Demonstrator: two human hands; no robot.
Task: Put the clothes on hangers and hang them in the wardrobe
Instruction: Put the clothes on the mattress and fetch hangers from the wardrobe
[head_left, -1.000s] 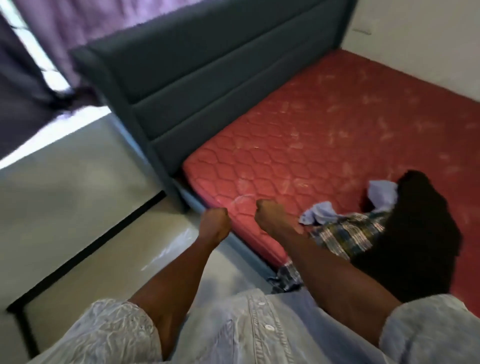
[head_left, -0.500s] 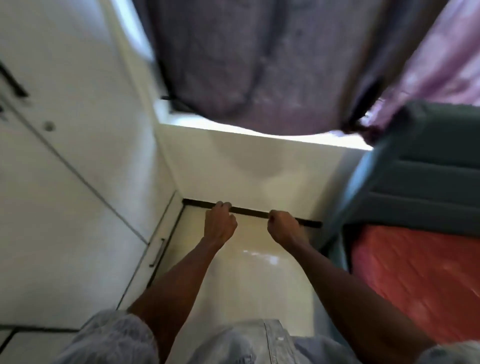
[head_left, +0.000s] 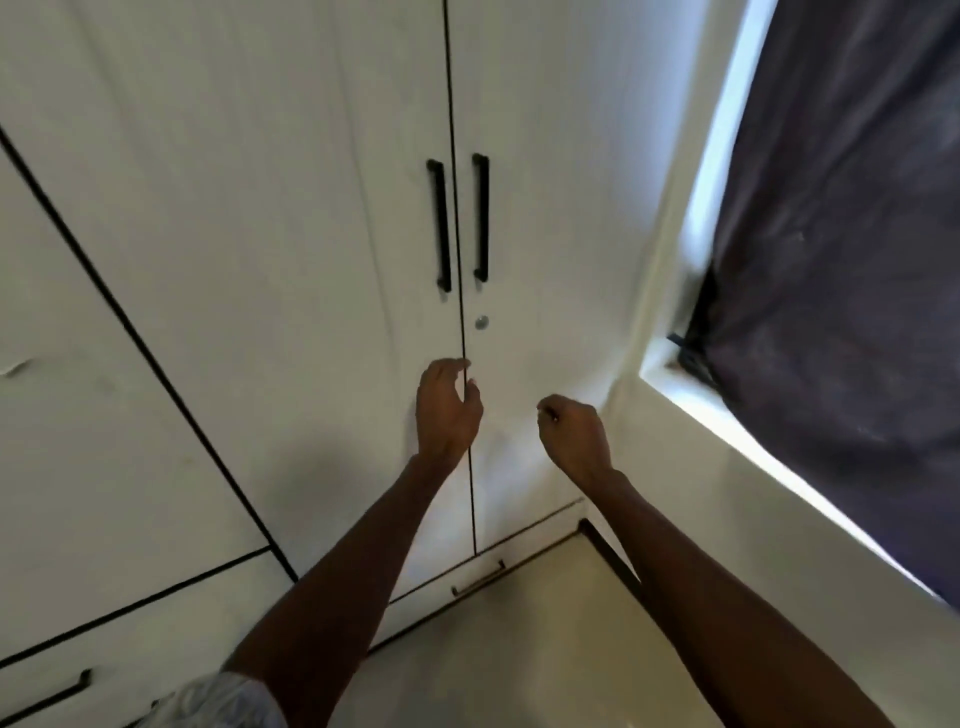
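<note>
A white wardrobe (head_left: 260, 234) with two closed doors fills the view ahead. Two black vertical handles, the left handle (head_left: 440, 226) and the right handle (head_left: 481, 218), flank the dark seam between the doors, with a small round lock (head_left: 481, 322) below the right one. My left hand (head_left: 447, 410) is raised in front of the seam below the handles, fingers loosely curled, holding nothing. My right hand (head_left: 574, 434) hovers to its right, fingers curled into a loose fist, empty. No clothes or hangers are in view.
A drawer with a slim handle (head_left: 478, 578) runs along the wardrobe's base, and another drawer handle (head_left: 47, 696) shows at lower left. A dark curtain (head_left: 841, 260) hangs over a bright window at the right. Pale floor (head_left: 509, 649) lies below.
The view has swung left from the bed and its pile of clothes, past the window, to the wardrobe doors. Both hands have risen, and the left hand's fingers have loosened.
</note>
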